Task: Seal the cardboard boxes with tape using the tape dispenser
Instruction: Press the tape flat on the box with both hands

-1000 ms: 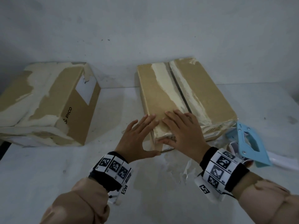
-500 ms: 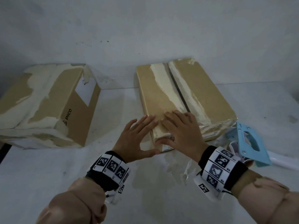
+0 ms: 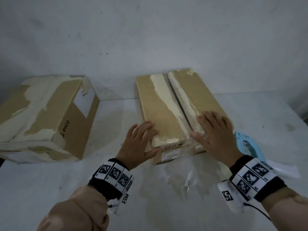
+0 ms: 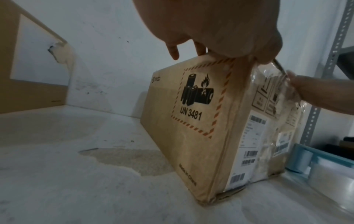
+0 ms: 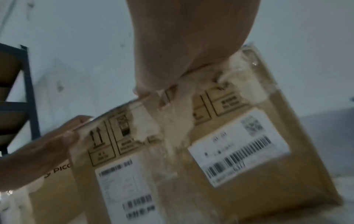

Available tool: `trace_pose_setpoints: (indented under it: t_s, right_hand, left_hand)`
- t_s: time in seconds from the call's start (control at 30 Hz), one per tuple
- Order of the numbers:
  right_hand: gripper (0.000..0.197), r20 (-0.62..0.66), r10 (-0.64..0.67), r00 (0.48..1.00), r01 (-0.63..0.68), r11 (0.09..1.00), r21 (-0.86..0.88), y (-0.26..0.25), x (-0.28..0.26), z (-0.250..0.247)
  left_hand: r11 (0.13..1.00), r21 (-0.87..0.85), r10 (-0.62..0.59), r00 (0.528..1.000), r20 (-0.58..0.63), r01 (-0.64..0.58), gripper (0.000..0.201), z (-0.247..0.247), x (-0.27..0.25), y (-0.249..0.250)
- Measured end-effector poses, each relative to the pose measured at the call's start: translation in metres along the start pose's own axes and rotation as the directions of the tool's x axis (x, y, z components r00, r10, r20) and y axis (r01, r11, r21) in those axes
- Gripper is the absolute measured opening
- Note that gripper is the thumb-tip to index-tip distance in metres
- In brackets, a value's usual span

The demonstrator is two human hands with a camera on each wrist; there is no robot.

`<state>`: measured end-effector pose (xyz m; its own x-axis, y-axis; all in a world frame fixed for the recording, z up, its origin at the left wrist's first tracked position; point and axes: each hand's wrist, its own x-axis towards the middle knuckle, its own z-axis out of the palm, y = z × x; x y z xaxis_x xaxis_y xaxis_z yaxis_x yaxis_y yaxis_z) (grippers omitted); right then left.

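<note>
A flat cardboard box [image 3: 158, 107] lies in the middle of the white table, its top seam running away from me between pale torn strips. My left hand [image 3: 141, 139] rests over the box's near-left corner, with straight fingers on top and the thumb on the front face. My right hand [image 3: 215, 132] lies flat on the right flap by the near edge, the thumb reaching to the seam. Crinkled clear tape covers the front face [image 5: 172, 136] below that hand. The light blue tape dispenser [image 3: 241, 144] lies on the table to the right of the box, held by neither hand.
A second, larger cardboard box [image 3: 46, 117] with torn paper patches stands at the left. Loose crumpled clear tape [image 3: 188, 177] lies on the table in front of the middle box. The wall is close behind both boxes. A metal shelf upright [image 4: 325, 75] stands at the right.
My hands have moved apart along the box's near edge: the left slid to the left corner, and the right crossed the seam onto the right flap.
</note>
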<state>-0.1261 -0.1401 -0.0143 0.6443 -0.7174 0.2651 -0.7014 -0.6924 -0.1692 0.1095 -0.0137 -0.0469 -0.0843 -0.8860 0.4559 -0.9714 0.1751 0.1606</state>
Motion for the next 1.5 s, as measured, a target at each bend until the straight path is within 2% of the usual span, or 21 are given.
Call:
trace_pose_setpoints:
  t_s: [0.07, 0.17, 0.37, 0.47, 0.5, 0.57, 0.63, 0.7, 0.8, 0.87, 1.0, 1.23, 1.4, 1.5]
  right_hand:
    - [0.079, 0.018, 0.02, 1.0, -0.019, 0.999, -0.033, 0.001, -0.002, 0.002]
    - [0.076, 0.053, 0.013, 0.999, -0.01, 0.998, -0.065, 0.003, 0.0, 0.003]
    - [0.075, 0.12, 0.016, 0.993, -0.01, 0.999, -0.045, 0.006, 0.001, 0.005]
    - [0.076, 0.134, 0.023, 0.991, -0.023, 1.0, -0.005, 0.006, 0.0, 0.004]
    - [0.075, 0.136, 0.022, 0.99, -0.022, 1.0, -0.003, 0.005, 0.0, 0.002]
    - [0.075, 0.103, 0.003, 0.995, -0.003, 1.0, -0.004, 0.006, 0.002, -0.001]
    - [0.08, 0.075, -0.001, 0.997, -0.004, 0.998, 0.07, 0.011, 0.008, -0.008]
    - [0.085, 0.015, 0.046, 0.999, -0.047, 0.99, 0.136, 0.019, 0.014, -0.011]
    - [0.082, 0.121, 0.141, 0.983, -0.143, 0.99, 0.002, 0.023, 0.016, -0.004]
    - [0.076, 0.126, 0.145, 0.981, -0.143, 0.989, -0.024, 0.023, 0.015, -0.002]
    - [0.066, 0.11, 0.123, 0.986, -0.125, 0.992, 0.004, 0.025, 0.015, -0.003]
    - [0.057, -0.028, 0.026, 0.999, -0.025, 0.999, 0.038, 0.036, 0.015, 0.008]
    - [0.052, -0.113, -0.009, 0.994, 0.016, 0.998, 0.058, 0.036, 0.015, 0.009]
    - [0.051, -0.124, -0.012, 0.992, 0.02, 0.998, 0.058, 0.036, 0.015, 0.009]
  left_hand:
    - [0.999, 0.045, 0.014, 0.999, 0.046, -0.016, 0.052, 0.0, 0.0, 0.0]
    - [0.998, 0.056, 0.015, 0.991, 0.13, -0.022, 0.065, 0.0, -0.001, 0.003]
    - [0.999, -0.045, -0.019, 0.99, 0.137, 0.026, 0.07, -0.01, 0.005, 0.007]
    - [0.975, -0.091, -0.184, 0.97, 0.16, 0.2, 0.092, -0.016, 0.021, 0.01]
    - [0.953, -0.102, -0.259, 0.942, 0.212, 0.285, 0.101, -0.018, 0.028, 0.009]
    - [0.897, -0.072, -0.389, 0.856, 0.341, 0.437, 0.111, -0.019, 0.043, 0.008]
    - [0.863, -0.036, -0.446, 0.793, 0.415, 0.504, 0.108, -0.021, 0.055, 0.005]
    - [0.858, -0.025, -0.457, 0.785, 0.418, 0.513, 0.105, -0.022, 0.063, -0.001]
    - [0.851, 0.007, -0.484, 0.781, 0.394, 0.524, 0.087, -0.023, 0.075, -0.02]
    - [0.842, 0.042, -0.51, 0.768, 0.387, 0.537, 0.074, -0.023, 0.087, -0.038]
    - [0.84, 0.105, -0.519, 0.733, 0.44, 0.532, 0.068, -0.022, 0.114, -0.072]
    - [0.88, 0.176, -0.465, 0.729, 0.502, 0.441, 0.058, -0.007, 0.156, -0.115]
    - [0.854, 0.163, -0.507, 0.718, 0.478, 0.494, 0.054, -0.002, 0.171, -0.128]
    - [0.849, 0.103, -0.512, 0.76, 0.402, 0.518, 0.048, 0.0, 0.177, -0.124]
